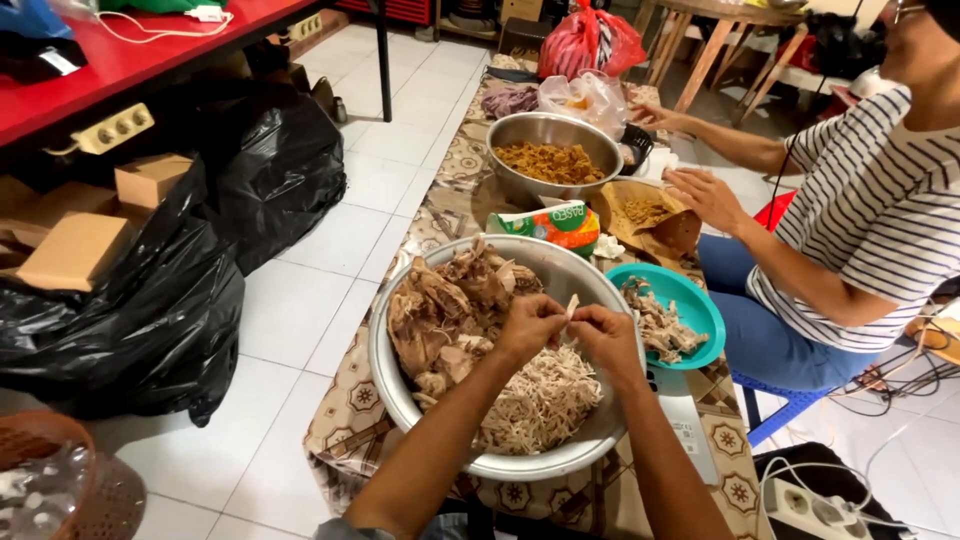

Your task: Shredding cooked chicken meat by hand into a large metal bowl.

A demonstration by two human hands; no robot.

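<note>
A large metal bowl (392,392) sits in front of me, holding big pieces of cooked chicken (440,305) on the left and a heap of pale shredded meat (540,400) on the right. Both my hands hover over the bowl's middle. My left hand (527,325) and my right hand (606,338) pinch the same small strip of chicken (572,306) between their fingertips.
A teal plate (690,305) with meat scraps lies right of the bowl. Beyond stand a tissue pack (553,222), a second metal bowl (525,185) of brown shreds and plastic bags (590,45). A person in a striped shirt (880,210) sits at right. Black bin bags (200,250) lie left.
</note>
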